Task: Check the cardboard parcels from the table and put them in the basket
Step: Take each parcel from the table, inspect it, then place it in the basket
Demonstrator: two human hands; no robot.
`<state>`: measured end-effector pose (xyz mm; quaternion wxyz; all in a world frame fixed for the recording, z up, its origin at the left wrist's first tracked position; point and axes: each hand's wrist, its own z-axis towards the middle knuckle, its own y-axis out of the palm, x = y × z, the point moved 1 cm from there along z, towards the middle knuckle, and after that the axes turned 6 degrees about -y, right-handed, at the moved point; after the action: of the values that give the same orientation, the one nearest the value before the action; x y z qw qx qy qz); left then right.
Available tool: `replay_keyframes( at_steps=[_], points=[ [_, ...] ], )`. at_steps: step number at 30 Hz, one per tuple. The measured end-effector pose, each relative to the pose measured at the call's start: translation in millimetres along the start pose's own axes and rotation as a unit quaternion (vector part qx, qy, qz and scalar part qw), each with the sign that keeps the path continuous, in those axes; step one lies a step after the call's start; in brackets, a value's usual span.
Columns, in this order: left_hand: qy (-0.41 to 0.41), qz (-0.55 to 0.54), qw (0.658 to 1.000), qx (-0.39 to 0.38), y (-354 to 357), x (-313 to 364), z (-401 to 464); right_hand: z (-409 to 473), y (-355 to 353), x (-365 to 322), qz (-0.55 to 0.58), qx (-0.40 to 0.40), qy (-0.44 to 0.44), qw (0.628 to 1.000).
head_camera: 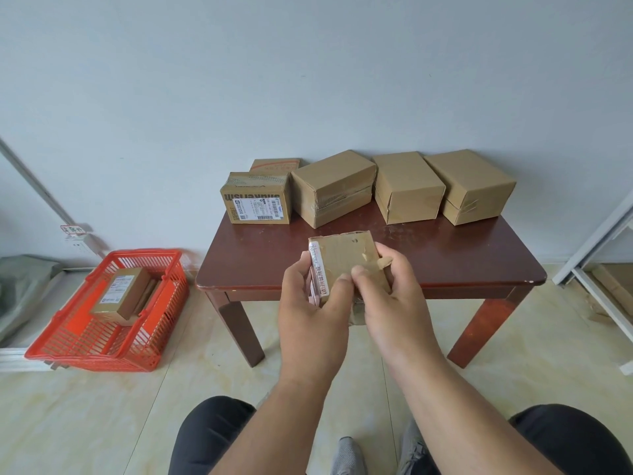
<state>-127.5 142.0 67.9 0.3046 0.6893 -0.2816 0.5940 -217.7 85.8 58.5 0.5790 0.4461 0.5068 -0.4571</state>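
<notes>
held parcel: small flat brown cardboard parcel (346, 258) with a white printed label strip on its left edge, torn patches on its face; up in the air over the near edge of the counter, clear of the top
left hand (310, 313): clamped on the parcel's left edge, thumb over the label strip
right hand (388, 303): clamped on the parcel's right and near side, thumb on the face, meets the left thumb
counter: dark red-brown wooden counter (462, 258), rounded corners, against the wall
far row, left: brown box with printed lettering and a white shipping label (256, 199); a smaller box with orange print (274, 164) behind it, mostly hidden
far row, rest: three plain brown taped cardboard boxes (331, 187) (407, 186) (471, 185), side by side, each sitting at an angle
basket: red plastic slatted basket (68, 351) on the floor, left of the counter, well apart from the hands
in basket: brown labelled parcel (121, 296) lying tilted on another parcel, of which only a sliver shows
obstructions: basket's handles folded down along its rim
floor: pale tiles (102, 423)
right edge: white metal frame (596, 258), near the counter's right end
near: person's dark-trousered knees, grey shoes between them
</notes>
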Motion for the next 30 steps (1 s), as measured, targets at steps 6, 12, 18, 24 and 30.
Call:
replay_keyframes(
  at_steps=[6,12,18,24,30],
  points=[
    [-0.007,-0.018,1.0,0.016,-4,0,9,-10,0,1,-0.007,-0.014,-0.009,1.0],
    [0.033,0.035,0.999,-0.026,-4,0,5,-1,-2,-5,-0.037,-0.022,-0.022,0.999],
    [0.028,0.047,0.998,-0.034,-2,-5,3,5,2,-5,-0.057,-0.035,-0.008,0.998],
    [0.01,0.052,0.999,-0.003,-5,-1,13,-6,-1,-2,-0.071,-0.034,-0.02,0.997],
    [0.029,0.108,0.993,-0.033,-3,-7,5,6,-1,-4,-0.035,0.0,0.012,0.999]
  ],
)
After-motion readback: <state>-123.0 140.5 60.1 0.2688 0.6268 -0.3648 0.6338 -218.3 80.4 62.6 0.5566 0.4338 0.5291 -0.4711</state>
